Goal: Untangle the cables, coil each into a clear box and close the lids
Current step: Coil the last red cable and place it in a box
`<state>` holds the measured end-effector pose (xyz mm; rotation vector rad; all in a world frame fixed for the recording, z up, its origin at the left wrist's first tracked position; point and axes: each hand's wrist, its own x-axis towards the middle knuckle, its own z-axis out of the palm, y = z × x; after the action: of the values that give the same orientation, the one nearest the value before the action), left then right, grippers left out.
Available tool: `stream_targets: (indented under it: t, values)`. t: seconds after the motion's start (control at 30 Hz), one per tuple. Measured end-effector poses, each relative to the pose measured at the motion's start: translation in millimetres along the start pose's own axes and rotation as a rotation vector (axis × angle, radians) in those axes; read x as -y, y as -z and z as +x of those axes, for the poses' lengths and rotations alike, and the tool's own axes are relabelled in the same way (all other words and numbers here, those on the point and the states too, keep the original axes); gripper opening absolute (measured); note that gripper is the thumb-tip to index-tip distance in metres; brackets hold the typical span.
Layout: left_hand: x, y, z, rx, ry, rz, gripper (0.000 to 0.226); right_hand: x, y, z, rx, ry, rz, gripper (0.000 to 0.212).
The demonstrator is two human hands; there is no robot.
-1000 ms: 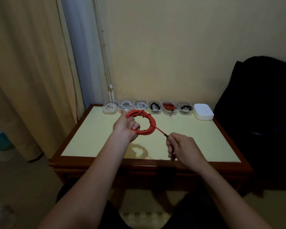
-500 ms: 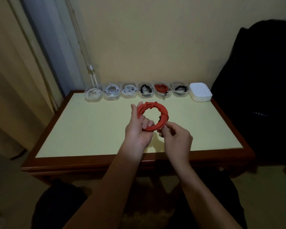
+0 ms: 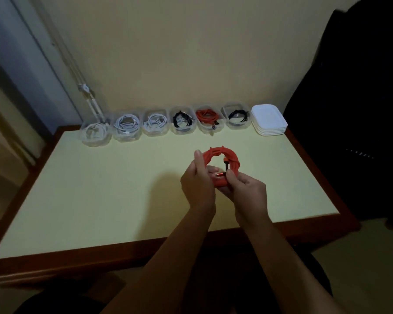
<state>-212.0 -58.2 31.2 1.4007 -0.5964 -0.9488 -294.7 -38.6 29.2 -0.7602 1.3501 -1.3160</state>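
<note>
Head view: pale yellow table (image 3: 100, 196) with a dark wooden rim, set against a plain wall, with a dark bulky shape (image 3: 361, 114) at the right that is too dim to identify. Along the far edge stands a row of six clear boxes (image 3: 156, 124), all open and each already holding a coiled cable: three white, one black, one red, one dark. They are lined up side by side so that each can be filled and then capped in turn. Just beside the rightmost box lies a stack of white lids (image 3: 270, 120), none yet fitted. I hold the red cable (image 3: 233, 158) above the middle of the table, well apart from the boxes and wound into a compact ring, raised so that both hands can work round it. My left hand (image 3: 197, 186) grips the near-left arc of the ring, fingers curled through its centre and thumb lying up along the outer edge; this grip keeps the turns from springing apart. My right hand (image 3: 247, 193) is closed at the lower arc, thumb and forefinger pinching the cable's plug (image 3: 220, 174), a small orange and dark tip lying across the opening. I judge the plug is held there to be tucked under a turn and lock the coil, though the fingers hide whether it has passed under. No empty box shows in this view.
</note>
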Motion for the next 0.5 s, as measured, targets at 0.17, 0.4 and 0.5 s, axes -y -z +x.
stream_targets:
  t: [0.17, 0.4, 0.5]
  values:
    - [53.8, 8.4, 59.9, 0.269, -0.068, 0.620, 0.067, -12.4, 11.3, 77.9, -0.066, -0.031, -0.123, 0.016]
    - [112.5, 33.5, 120.7, 0.429, -0.531, 1.447, 0.077, 23.9, 28.2, 220.4, -0.141, 0.286, -0.668, 0.026]
    - [106.5, 16.7, 145.5, 0.399, -0.578, 1.458, 0.079, 34.4, 21.4, 274.6, -0.122, 0.383, -0.809, 0.027]
